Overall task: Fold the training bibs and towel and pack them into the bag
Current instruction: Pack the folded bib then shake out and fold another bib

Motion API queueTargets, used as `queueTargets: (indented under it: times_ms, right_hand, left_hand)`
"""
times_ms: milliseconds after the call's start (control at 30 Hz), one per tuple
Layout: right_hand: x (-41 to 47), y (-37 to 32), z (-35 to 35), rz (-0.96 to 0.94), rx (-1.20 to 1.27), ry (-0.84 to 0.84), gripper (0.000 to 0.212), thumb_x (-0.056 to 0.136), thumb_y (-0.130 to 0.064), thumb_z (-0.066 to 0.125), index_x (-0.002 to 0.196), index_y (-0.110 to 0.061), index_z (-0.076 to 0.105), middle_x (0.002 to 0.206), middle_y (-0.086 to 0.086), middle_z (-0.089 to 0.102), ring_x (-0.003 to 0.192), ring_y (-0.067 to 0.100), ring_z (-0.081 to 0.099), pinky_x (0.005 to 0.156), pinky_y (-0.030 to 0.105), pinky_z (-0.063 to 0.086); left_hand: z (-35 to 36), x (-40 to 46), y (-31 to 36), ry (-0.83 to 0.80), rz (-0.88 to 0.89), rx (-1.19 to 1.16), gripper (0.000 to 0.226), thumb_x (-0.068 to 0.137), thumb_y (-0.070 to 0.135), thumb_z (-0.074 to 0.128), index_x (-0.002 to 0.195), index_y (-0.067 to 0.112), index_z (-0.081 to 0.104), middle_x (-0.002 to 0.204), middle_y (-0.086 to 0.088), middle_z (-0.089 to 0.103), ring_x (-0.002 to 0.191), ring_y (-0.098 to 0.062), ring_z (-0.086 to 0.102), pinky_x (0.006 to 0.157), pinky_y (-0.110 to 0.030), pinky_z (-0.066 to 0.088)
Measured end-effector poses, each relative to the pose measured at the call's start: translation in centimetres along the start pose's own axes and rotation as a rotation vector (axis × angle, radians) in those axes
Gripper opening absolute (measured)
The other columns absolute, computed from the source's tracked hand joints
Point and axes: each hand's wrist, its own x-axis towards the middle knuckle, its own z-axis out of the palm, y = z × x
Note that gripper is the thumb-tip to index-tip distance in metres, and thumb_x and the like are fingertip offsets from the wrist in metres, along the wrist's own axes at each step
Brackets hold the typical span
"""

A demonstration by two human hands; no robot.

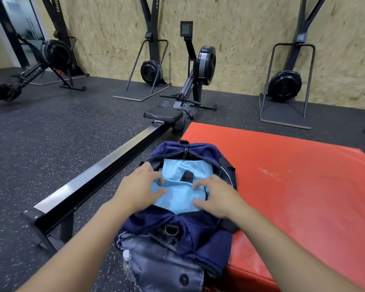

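Head view, left to right: the left hand (142, 187) lies with spread, lightly bent fingers on the left side of the folded light-blue mesh bib (178, 191), pressing rather than pinching. That bib sits inside the open navy fabric duffel bag (198, 234), which rests on the near-left corner of the red padded mat (293, 186). The right hand (214, 197) presses the bib's right side likewise. Judged light, limp and slippery — hold by the folded edges, flat-palmed.

The bag (183, 226) hides the light-blue bib's (181, 192) lower part; its contents beneath are unseen.
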Motion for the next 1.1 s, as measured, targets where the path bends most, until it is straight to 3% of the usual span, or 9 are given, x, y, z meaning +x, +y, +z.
queueTargets:
  times_ms: [67,133,233,367,500,567,767,933,1100]
  right_hand:
    - [0.6,-0.4,0.7,-0.073,0.024,0.201,0.04,0.09,-0.048,0.062,0.129,-0.042,0.057,0.141,-0.01,0.041,0.125,0.015,0.046,0.102,0.037,0.044]
    - [1.6,-1.4,2.0,-0.147,0.005,0.27,0.042,0.1,-0.043,0.051,0.141,-0.035,0.051,0.157,-0.001,0.031,0.144,0.02,0.028,0.117,0.038,0.03]
    - [3.3,-2.7,4.5,-0.097,-0.1,0.196,0.05,0.108,-0.034,0.03,0.157,-0.028,0.024,0.168,0.003,0.006,0.154,0.025,-0.001,0.125,0.041,0.003]
    - [5.8,-2.4,7.3,0.048,-0.15,0.141,0.065,0.104,-0.037,0.023,0.16,-0.018,-0.002,0.168,0.002,-0.011,0.153,0.021,-0.018,0.124,0.044,-0.009]
    - [6.9,-1.5,8.8,0.072,-0.117,0.209,0.092,0.074,-0.05,0.003,0.159,-0.016,-0.006,0.167,-0.001,-0.015,0.151,0.016,-0.022,0.123,0.041,-0.015]
    - [6.4,-1.0,9.8,0.047,-0.114,0.238,0.098,0.068,-0.05,0.0,0.16,-0.017,-0.004,0.167,-0.002,-0.015,0.151,0.016,-0.022,0.123,0.039,-0.015]
    - [7.5,-0.4,9.9,0.009,-0.097,0.27,0.096,0.071,-0.052,0.001,0.16,-0.016,0.0,0.167,-0.001,-0.011,0.152,0.014,-0.019,0.124,0.038,-0.013]
    - [6.5,0.4,11.0,-0.038,-0.056,0.286,0.083,0.088,-0.057,-0.007,0.16,-0.018,0.005,0.167,-0.006,-0.01,0.151,0.01,-0.02,0.124,0.036,-0.011]
    - [6.6,-0.4,9.8,0.006,-0.096,0.212,0.093,0.082,-0.064,-0.021,0.16,-0.018,-0.001,0.167,-0.004,-0.012,0.151,0.011,-0.022,0.123,0.036,-0.013]
  left_hand:
    - [1.5,0.6,0.3,0.267,0.113,0.002,0.018,0.091,0.048,0.06,0.099,0.035,0.069,0.102,0.011,0.048,0.098,-0.014,0.05,0.079,-0.034,0.043]
    - [3.5,1.5,1.0,0.375,0.196,0.02,0.028,0.093,0.042,0.049,0.104,0.029,0.072,0.11,0.007,0.058,0.11,-0.019,0.054,0.087,-0.036,0.041]
    - [6.2,3.0,1.5,0.328,0.182,0.073,0.041,0.096,0.032,0.037,0.117,0.019,0.069,0.126,-0.002,0.064,0.126,-0.027,0.057,0.103,-0.039,0.033]
    - [8.9,4.3,0.7,0.147,0.082,0.082,0.056,0.092,0.032,0.027,0.136,0.017,0.059,0.144,-0.003,0.057,0.14,-0.024,0.046,0.114,-0.045,0.032]
    - [10.5,4.9,-0.1,0.087,0.138,0.021,0.072,0.087,0.035,0.016,0.156,0.019,0.031,0.164,0.001,0.021,0.153,-0.018,0.01,0.121,-0.046,0.015]
    - [11.3,4.5,-0.5,0.119,0.175,0.0,0.07,0.089,0.032,0.02,0.158,0.018,0.026,0.166,0.002,0.014,0.153,-0.016,0.003,0.124,-0.041,0.012]
    - [11.8,5.1,-0.6,0.131,0.156,-0.111,0.073,0.089,0.04,0.008,0.158,0.021,0.017,0.163,0.01,-0.002,0.15,-0.008,-0.012,0.124,-0.036,0.003]
    - [11.9,4.7,-0.5,0.069,0.123,-0.218,0.071,0.09,0.057,-0.001,0.156,0.031,0.006,0.158,0.023,-0.011,0.143,0.008,-0.024,0.119,-0.023,-0.009]
    - [11.0,4.6,0.0,0.024,0.086,-0.201,0.078,0.087,0.058,-0.006,0.158,0.03,0.009,0.159,0.022,-0.011,0.145,0.004,-0.022,0.124,-0.031,-0.007]
